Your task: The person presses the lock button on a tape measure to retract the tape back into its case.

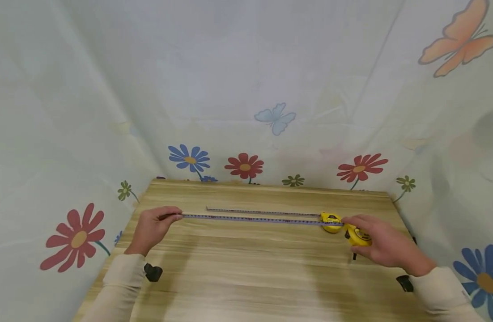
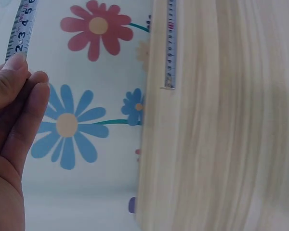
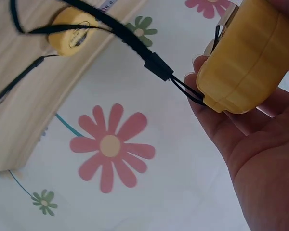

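My right hand (image 1: 381, 239) grips a yellow tape measure (image 3: 253, 57) by its case, and a black wrist strap (image 3: 159, 66) hangs from it. Its blade (image 1: 250, 219) stretches level across to my left hand (image 1: 154, 228), which pinches the end between thumb and fingers. In the left wrist view the numbers on this blade (image 2: 23, 26) show just beyond the thumb. A second yellow tape measure (image 1: 330, 222) lies on the wooden table, partly behind the held blade. Its own blade (image 1: 262, 212) is drawn out leftward on the tabletop, ending in a metal hook (image 2: 168, 88).
The wooden table (image 1: 246, 277) has its back edge against a pale cloth (image 1: 214, 89) printed with flowers and butterflies. The cloth also rises at the left and right sides. Black devices (image 1: 153, 272) sit at both wrists.
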Tool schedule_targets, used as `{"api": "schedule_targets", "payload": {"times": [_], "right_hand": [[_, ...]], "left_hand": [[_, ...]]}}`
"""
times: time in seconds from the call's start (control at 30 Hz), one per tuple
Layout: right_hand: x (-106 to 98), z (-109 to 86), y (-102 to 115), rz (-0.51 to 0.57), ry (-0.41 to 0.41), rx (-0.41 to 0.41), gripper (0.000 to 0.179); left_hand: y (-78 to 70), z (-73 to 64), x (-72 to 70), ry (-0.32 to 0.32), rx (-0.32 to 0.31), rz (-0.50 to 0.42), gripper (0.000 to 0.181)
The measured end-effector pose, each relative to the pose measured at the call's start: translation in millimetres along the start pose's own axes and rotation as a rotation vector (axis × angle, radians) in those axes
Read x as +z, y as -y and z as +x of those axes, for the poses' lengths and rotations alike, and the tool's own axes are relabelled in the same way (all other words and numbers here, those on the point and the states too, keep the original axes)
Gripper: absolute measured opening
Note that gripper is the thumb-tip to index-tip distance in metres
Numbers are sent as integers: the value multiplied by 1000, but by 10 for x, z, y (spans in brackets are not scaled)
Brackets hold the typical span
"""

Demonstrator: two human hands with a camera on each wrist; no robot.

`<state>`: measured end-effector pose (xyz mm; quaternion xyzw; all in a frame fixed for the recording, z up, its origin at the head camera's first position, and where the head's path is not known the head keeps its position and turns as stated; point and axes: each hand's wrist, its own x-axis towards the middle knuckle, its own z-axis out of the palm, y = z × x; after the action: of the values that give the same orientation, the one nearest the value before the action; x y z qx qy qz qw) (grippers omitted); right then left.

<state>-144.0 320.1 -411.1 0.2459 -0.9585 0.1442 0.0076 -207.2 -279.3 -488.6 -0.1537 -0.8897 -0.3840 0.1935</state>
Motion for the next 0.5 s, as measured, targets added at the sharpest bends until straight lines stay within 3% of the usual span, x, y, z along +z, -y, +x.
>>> {"api": "schedule_targets", "payload": {"times": [0.37,0.5], "right_hand": [[-190,-38,74,-112,-44,-106,42],[-224,-33,89,-117,-23,-112,40]], "left_hand": [[-37,125,-94,-57,94,-10,14],[-34,143,-105,-64,92,-15,17]]}}
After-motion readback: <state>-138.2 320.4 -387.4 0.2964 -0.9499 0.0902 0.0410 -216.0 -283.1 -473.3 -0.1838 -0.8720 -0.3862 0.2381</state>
